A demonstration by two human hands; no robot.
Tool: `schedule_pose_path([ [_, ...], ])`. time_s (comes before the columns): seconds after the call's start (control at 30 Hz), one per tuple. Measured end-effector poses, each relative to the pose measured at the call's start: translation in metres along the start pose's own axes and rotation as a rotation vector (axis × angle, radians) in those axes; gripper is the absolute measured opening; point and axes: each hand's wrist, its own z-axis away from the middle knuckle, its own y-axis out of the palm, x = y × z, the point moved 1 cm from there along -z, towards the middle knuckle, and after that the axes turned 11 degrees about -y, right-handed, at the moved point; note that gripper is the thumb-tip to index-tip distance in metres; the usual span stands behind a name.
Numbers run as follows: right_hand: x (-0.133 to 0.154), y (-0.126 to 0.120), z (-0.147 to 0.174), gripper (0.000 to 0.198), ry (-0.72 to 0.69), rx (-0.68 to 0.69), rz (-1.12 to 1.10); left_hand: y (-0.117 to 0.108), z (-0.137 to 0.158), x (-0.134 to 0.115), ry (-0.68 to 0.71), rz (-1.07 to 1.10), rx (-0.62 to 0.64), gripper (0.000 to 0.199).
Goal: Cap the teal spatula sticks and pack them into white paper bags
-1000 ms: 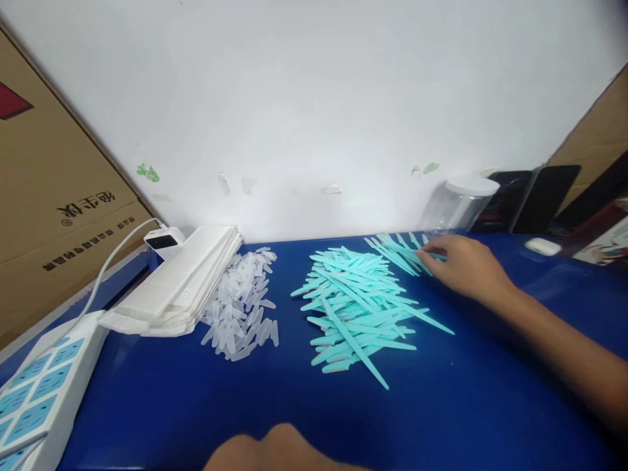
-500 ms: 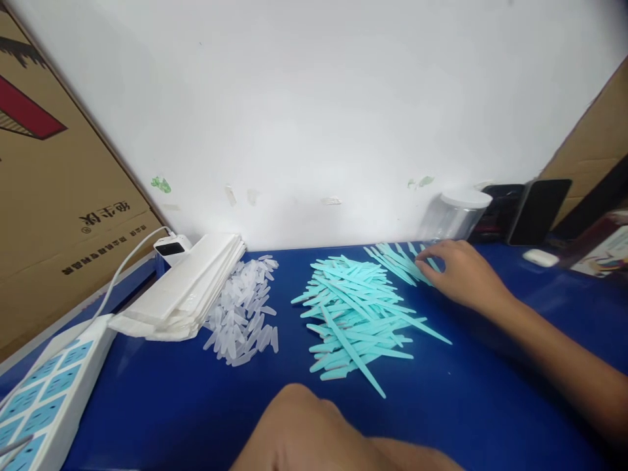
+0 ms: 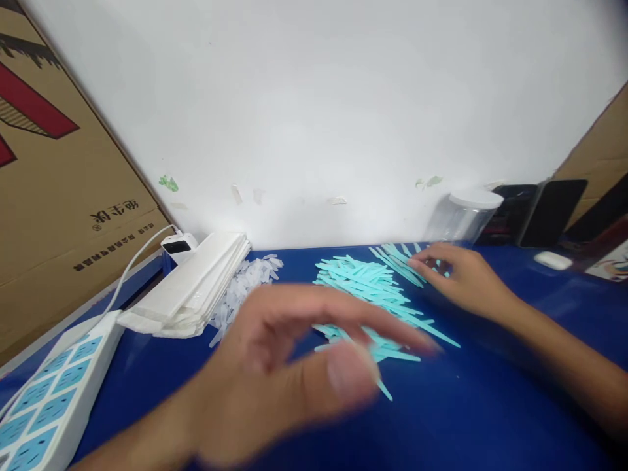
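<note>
A pile of turquoise eyebrow razors [image 3: 360,278] lies mid-table. My left hand [image 3: 275,366], slightly blurred, hovers in front of it with thumb and forefinger spread and nothing between them, hiding part of the pile. Behind and to the right, a smaller fanned row of the same razors [image 3: 395,261] lies by the wall. My right hand [image 3: 456,275] is at the right end of that row, thumb and fingertips pinched at a razor there, whose grip is partly hidden by the fingers. Small translucent blade caps [image 3: 252,278] are heaped left of the main pile, partly behind my left hand.
White flat sleeves [image 3: 191,288] are stacked at the left, beside a small white device [image 3: 179,245] with a cable. A power strip [image 3: 73,379] lies at the front left. A clear jar [image 3: 468,212], a dark phone [image 3: 552,212] and a white case [image 3: 553,260] stand at the back right.
My left hand has risen from the front edge over the main pile and opened out. My right hand stays at the fanned row, shifted only slightly. The view has turned a little left.
</note>
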Motion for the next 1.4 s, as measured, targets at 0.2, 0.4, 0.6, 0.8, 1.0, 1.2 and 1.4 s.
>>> schedule_pose_path([
  [0.2, 0.049, 0.02, 0.002, 0.029, -0.071, 0.087, -0.245, -0.061, -0.057, 0.119, -0.27, -0.505, -0.177, 0.03],
  [0.4, 0.056, 0.043, -0.004, 0.027, -0.067, 0.093, -0.194, -0.08, -0.049, 0.176, -0.388, -0.766, 0.042, 0.037],
  [0.6, 0.053, 0.041, -0.006, 0.031, -0.04, 0.029, -0.189, -0.077, -0.049, 0.177, -0.41, -0.789, 0.076, 0.036],
  [0.8, 0.043, 0.029, -0.001, 0.035, 0.092, -0.088, -0.215, -0.07, -0.044, 0.185, -0.436, -0.806, 0.098, 0.032],
  [1.0, 0.03, 0.021, 0.003, 0.038, 0.1, -0.07, -0.265, -0.064, -0.041, 0.19, -0.519, -0.728, 0.198, 0.034],
  [1.2, 0.032, 0.016, 0.004, 0.039, 0.078, -0.046, -0.258, -0.054, -0.042, 0.186, -0.469, -0.679, 0.175, 0.022],
  [1.4, 0.033, 0.013, 0.004, 0.037, 0.056, -0.033, -0.242, -0.046, -0.043, 0.176, -0.388, -0.621, 0.099, 0.018],
])
